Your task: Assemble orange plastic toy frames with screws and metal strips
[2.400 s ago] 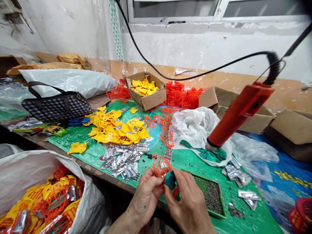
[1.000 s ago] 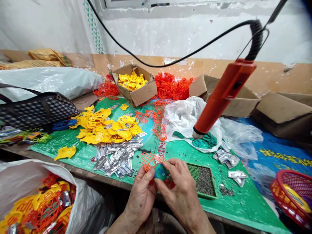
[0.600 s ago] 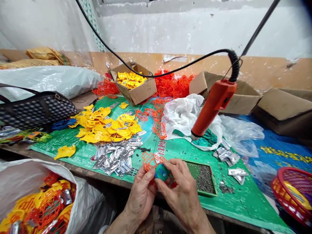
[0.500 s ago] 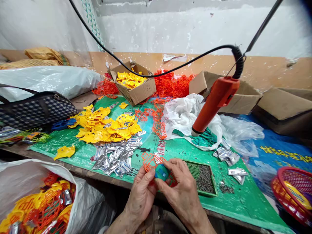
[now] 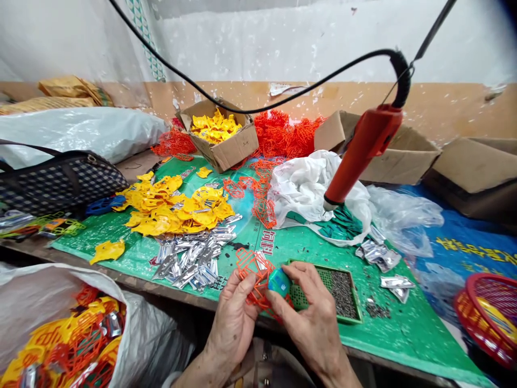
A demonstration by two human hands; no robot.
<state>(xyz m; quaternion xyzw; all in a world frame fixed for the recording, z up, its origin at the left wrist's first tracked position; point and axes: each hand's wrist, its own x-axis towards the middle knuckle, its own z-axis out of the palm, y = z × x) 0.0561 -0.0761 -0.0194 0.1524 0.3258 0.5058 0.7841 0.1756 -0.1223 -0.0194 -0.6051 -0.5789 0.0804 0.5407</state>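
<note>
My left hand (image 5: 236,312) pinches an orange plastic lattice piece (image 5: 253,272) just above the table's front edge. Between the thumb and fingers of my right hand (image 5: 309,312) is a small blue-green plastic piece (image 5: 278,281), tilted beside the lattice piece; whether the two are joined I cannot tell. Right behind my right hand lies a green tray (image 5: 355,318) with small dark screws (image 5: 343,293) in it. An orange-red electric screwdriver (image 5: 361,153) hangs tip down above a white cloth bag (image 5: 311,172) of dark green parts (image 5: 343,223).
Yellow plastic parts (image 5: 177,205) and silver strips (image 5: 189,258) lie piled left of centre. Behind them stands a cardboard box (image 5: 236,151) near tangled orange lattices (image 5: 286,134). A white sack (image 5: 137,323) of mixed parts is at front left, a red basket (image 5: 484,312) at right.
My right hand has shifted slightly right with the blue-green piece, uncovering more of the orange lattice. The hanging screwdriver has swung a little to the right.
</note>
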